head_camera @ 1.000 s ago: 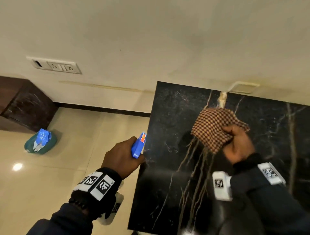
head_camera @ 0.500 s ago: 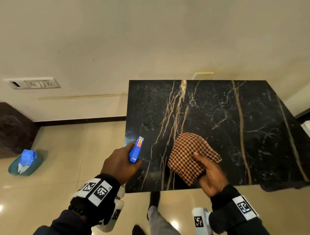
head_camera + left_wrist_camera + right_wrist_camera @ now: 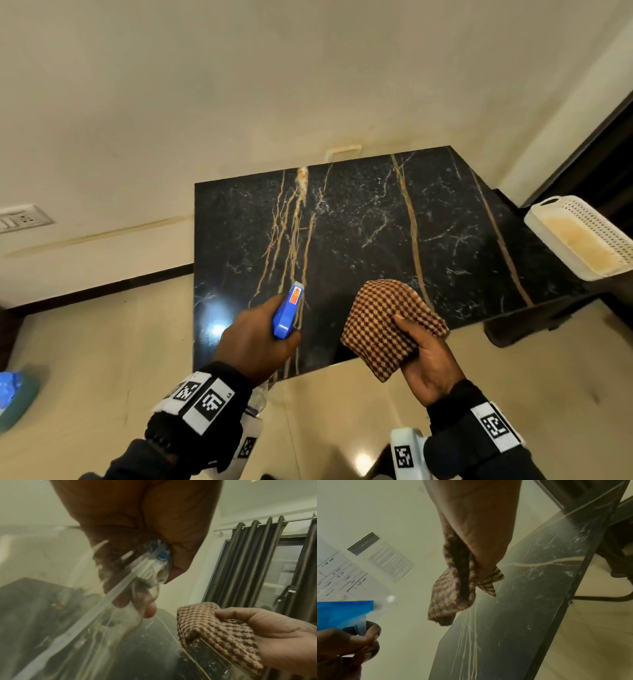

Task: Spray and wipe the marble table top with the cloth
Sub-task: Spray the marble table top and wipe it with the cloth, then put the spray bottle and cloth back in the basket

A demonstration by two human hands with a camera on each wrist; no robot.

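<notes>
A black marble table top [image 3: 359, 233] with tan veins stands against the wall. My left hand [image 3: 255, 339] grips a spray bottle with a blue head [image 3: 287, 312], its nozzle aimed over the table's near left part; the clear bottle body [image 3: 96, 622] fills the left wrist view. My right hand [image 3: 424, 356] holds a bunched brown checked cloth [image 3: 383, 325] above the table's front edge, off the surface. The cloth [image 3: 453, 592] hangs from my fingers in the right wrist view, and the table [image 3: 522, 601] lies beneath it.
A white perforated basket [image 3: 582, 236] sits at the table's right end. A teal and blue object [image 3: 13, 397] lies on the glossy floor at far left. A wall socket plate [image 3: 20, 217] is on the left wall. Dark curtains [image 3: 257, 563] hang to the right.
The cloth has come off the far middle of the table back to its front edge. The view has shifted right, bringing the basket in. My left hand still holds the sprayer.
</notes>
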